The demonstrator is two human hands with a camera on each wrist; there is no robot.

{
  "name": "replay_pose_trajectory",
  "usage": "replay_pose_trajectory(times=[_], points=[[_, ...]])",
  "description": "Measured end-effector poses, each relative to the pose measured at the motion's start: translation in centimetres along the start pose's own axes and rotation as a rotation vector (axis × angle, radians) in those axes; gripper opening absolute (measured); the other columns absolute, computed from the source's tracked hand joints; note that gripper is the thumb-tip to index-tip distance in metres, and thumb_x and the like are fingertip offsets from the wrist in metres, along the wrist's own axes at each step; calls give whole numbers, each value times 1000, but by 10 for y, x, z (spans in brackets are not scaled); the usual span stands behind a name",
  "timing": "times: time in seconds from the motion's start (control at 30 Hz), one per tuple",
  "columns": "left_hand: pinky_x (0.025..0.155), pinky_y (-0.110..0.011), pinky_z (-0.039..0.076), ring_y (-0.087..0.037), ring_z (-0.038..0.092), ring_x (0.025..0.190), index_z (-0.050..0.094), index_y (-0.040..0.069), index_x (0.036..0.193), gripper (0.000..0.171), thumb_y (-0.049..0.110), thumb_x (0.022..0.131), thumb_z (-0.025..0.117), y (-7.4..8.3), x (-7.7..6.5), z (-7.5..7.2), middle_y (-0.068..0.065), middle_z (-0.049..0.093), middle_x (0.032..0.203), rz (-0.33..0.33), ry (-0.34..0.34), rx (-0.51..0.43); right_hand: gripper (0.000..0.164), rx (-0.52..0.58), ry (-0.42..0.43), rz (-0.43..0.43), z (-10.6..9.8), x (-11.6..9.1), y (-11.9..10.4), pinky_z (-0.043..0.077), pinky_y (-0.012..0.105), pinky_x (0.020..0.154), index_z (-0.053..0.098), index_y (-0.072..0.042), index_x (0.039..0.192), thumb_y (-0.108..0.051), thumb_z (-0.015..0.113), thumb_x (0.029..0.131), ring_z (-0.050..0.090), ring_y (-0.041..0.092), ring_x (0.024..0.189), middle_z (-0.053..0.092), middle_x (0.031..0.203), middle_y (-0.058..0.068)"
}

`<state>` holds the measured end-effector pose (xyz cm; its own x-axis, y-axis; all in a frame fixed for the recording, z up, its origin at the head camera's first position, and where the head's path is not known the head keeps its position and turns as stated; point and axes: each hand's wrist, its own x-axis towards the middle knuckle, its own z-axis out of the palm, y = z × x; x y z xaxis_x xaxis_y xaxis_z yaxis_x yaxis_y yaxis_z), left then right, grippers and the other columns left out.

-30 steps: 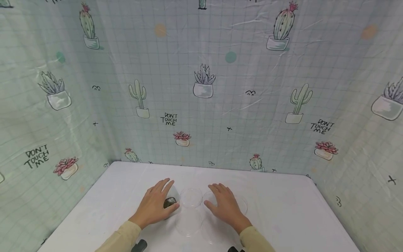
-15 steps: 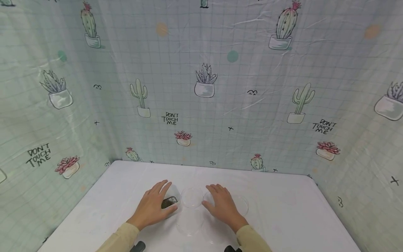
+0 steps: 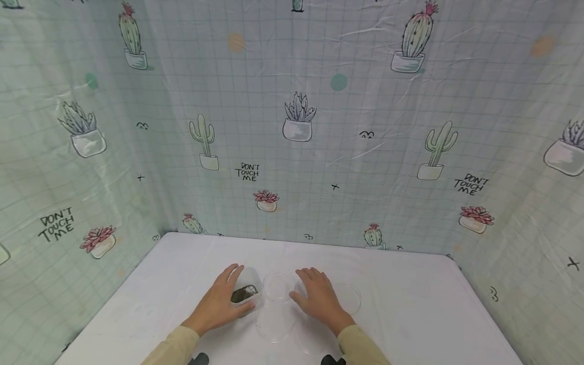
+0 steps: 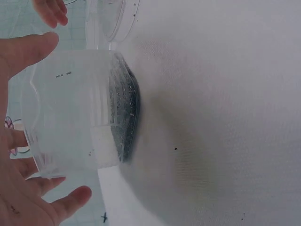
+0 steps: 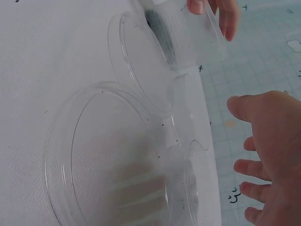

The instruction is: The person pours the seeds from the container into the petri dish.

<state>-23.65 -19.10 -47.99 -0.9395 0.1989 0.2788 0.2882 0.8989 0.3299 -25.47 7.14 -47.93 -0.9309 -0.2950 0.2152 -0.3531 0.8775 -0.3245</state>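
A clear plastic tub (image 3: 248, 275) with a dark, speckled layer (image 4: 123, 108) at its bottom stands on the table. My left hand (image 3: 218, 303) is spread at the tub's left side, its thumb near one edge and its loosely bent fingers along the other. Several clear round plastic pieces lie to the right; a wide one with a raised rim, like a lid (image 5: 70, 155), fills the front of the right wrist view. Over these, my right hand (image 3: 321, 300) hovers with thumb and fingers apart and nothing between them.
Clear round pieces, one of them a small disc (image 3: 278, 287), spread between and below the hands on the white table (image 3: 410, 309). A cactus-print curtain (image 3: 319, 167) encloses the table's back and sides. Dark objects (image 3: 199, 359) show below the sleeves.
My left hand has drawn slightly left, so more of the tub and its dark layer shows. The right hand has drifted a little left. The tub stays about where it was.
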Motion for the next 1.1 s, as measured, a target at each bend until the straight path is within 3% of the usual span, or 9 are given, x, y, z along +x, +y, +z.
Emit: replay_pose_trajectory(times=[0.37,0.63,1.1], points=[[99,-49,43,-32,45,123,30,9,142,99,55,65,73,-5,-2,2,-13,37,138,-17,-11,-92,58,-6,5,-11,5,4,-3,29,53,108,48,-13,130,-45,59,83,40,31,129,51,132,9],[100,-52,41,-36,45,123,24,9,143,103,51,64,76,-8,-5,4,-16,34,138,-90,-72,-199,63,-60,-45,11,13,8,-6,30,52,109,48,-9,131,-49,58,83,41,30,128,51,132,10],[100,-47,43,-28,49,118,26,11,142,100,37,63,80,-10,-4,5,-11,41,129,-121,-54,-217,65,-57,-53,9,19,11,-6,29,52,109,47,-9,131,-51,58,82,41,30,128,51,132,9]])
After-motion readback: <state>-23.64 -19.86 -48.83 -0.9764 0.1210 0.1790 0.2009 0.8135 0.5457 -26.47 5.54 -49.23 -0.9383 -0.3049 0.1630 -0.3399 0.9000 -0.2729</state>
